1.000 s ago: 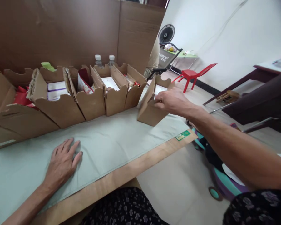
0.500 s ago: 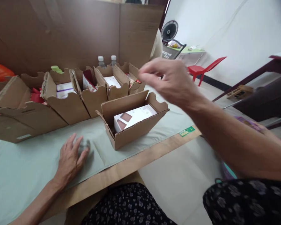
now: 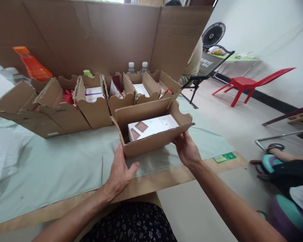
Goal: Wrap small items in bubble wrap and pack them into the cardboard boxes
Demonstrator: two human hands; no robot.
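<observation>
An open-topped cardboard box [image 3: 154, 144] is between my two hands near the table's front edge, its long side facing me. Inside it lies a white carton [image 3: 158, 126] with brown squares printed at its left end. My left hand [image 3: 120, 171] is against the box's left end, fingers partly hidden behind the corner and thumb standing off in front. Under the right end, my right hand [image 3: 187, 148] grips the box, its fingertips out of sight beneath. Whether the box is raised off the cloth I cannot tell.
Behind stands a row of similar cardboard bins [image 3: 93, 112] holding packets and white boxes. A tall cardboard panel [image 3: 96, 37], an orange bottle [image 3: 35, 65] and clear bottles are at the back. Bubble wrap [image 3: 7, 154] lies left. A red chair [image 3: 252, 82] and another person's leg [image 3: 288, 155] are at right.
My right hand has come down from above the bins to the box's right end. My left hand has moved right from the cloth to its left end. The view has swung left.
</observation>
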